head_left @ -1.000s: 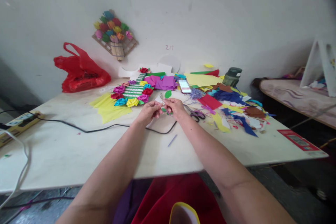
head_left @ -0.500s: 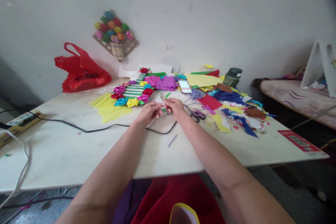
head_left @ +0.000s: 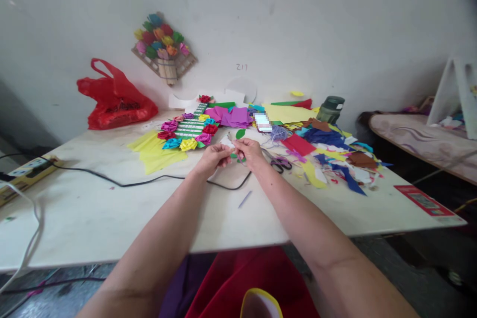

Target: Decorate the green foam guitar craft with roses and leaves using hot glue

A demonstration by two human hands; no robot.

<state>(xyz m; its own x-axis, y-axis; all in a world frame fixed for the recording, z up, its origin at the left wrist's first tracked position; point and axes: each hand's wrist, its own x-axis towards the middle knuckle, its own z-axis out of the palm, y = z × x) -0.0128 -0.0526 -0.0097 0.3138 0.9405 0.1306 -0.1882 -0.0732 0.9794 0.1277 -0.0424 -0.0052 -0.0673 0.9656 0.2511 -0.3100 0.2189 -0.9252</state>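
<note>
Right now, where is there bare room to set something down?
Bare tabletop lies between the black cable and left arm, and between the right arm and red label. Crowded: around the paper flowers toward the back and paper scraps at right.

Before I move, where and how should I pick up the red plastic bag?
Probably by the upright handle loop of the red plastic bag, from above, with your left hand, the nearer one: the loop arches over an open gap, while the body below bulges and looks soft.

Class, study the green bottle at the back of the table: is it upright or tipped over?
Upright: the bottle stands with its dark lid uppermost.
</note>
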